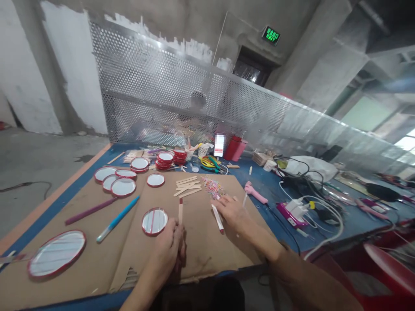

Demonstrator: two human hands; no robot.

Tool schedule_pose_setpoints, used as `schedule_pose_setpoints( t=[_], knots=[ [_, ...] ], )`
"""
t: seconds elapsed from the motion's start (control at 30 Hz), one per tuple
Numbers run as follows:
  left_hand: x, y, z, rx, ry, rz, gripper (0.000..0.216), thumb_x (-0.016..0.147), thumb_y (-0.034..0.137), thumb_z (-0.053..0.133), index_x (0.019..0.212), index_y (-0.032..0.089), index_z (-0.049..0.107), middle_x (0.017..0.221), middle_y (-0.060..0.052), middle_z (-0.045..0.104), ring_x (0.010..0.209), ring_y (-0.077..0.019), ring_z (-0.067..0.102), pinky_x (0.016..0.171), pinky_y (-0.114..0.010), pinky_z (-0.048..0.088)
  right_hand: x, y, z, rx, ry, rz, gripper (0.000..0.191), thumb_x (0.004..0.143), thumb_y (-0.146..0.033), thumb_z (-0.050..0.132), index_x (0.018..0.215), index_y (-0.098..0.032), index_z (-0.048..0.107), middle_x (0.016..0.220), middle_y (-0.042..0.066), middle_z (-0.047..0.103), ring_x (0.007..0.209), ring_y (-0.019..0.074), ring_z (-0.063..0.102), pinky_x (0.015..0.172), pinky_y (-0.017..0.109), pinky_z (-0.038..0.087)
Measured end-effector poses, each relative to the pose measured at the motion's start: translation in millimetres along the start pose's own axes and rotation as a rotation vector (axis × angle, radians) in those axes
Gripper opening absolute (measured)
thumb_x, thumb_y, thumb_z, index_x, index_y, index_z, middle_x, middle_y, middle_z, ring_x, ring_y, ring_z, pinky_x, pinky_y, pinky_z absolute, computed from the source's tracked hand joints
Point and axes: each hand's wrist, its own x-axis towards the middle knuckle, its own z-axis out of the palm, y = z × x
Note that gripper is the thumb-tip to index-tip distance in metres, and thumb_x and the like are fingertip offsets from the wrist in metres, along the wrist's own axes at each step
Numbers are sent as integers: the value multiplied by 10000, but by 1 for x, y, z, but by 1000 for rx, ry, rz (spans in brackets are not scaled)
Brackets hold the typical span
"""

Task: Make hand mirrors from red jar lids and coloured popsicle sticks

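My left hand [173, 242] is closed around a wooden craft stick [180, 211] that points away from me and has a dark red tip. Just left of it lies a small round mirror [154, 221] with a red rim and a reddish line across its face. My right hand [228, 211] rests over the cardboard with its fingers spread and lowered. Its fingertips are at the upper end of a white marker [218, 219] with a red end. Directly beyond those fingertips is a pile of tiny coloured pieces [214, 186]. Several bare craft sticks [188, 186] lie crossed beside the pile.
Red-rimmed mirrors [123, 187], a blue pen [118, 218] and a large handled mirror [56, 254] lie on the left. A pink glue gun [256, 192], a purple power strip [292, 215] and tangled cables are on the right. Behind stand pliers [210, 163] and a phone [219, 144].
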Motion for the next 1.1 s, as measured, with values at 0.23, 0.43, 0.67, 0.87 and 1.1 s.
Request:
schedule_pose_setpoints(
  t=[0.23,0.43,0.67,0.87,1.1],
  knots=[
    [-1,0,-4,188,-58,29,313,922,490,378,761,227,434,466,62,496,370,-109,455,415,-208,334,-7,34,-5,104,-94,602,233,925,-213,456,837,-174,668,863,90,705,849,208,616,665,272,363],
    [1,4,-6,311,3,113,316,914,425,408,669,227,428,572,15,546,557,-146,549,561,-241,410,10,40,10,249,-212,763,212,812,-336,568,672,-188,630,674,40,675,626,161,590,539,251,285],
    [-1,11,-8,402,107,245,314,903,356,426,681,198,583,670,-28,604,699,-174,585,657,-260,436,18,52,6,412,-123,839,146,727,-240,580,597,-173,579,567,47,605,589,186,582,544,276,332],
    [-2,9,-10,450,56,285,289,891,304,508,737,177,716,760,-54,595,790,-180,574,745,-282,435,6,15,-9,1105,364,792,439,764,-413,579,1130,-171,572,603,-29,634,432,124,502,433,238,371],
    [-1,8,-14,352,103,271,271,869,300,536,752,162,738,720,-45,578,750,-170,548,724,-271,430,-10,-60,-26,1646,833,761,266,730,-405,673,903,-214,609,735,33,717,626,179,679,528,285,509]
  ],
)
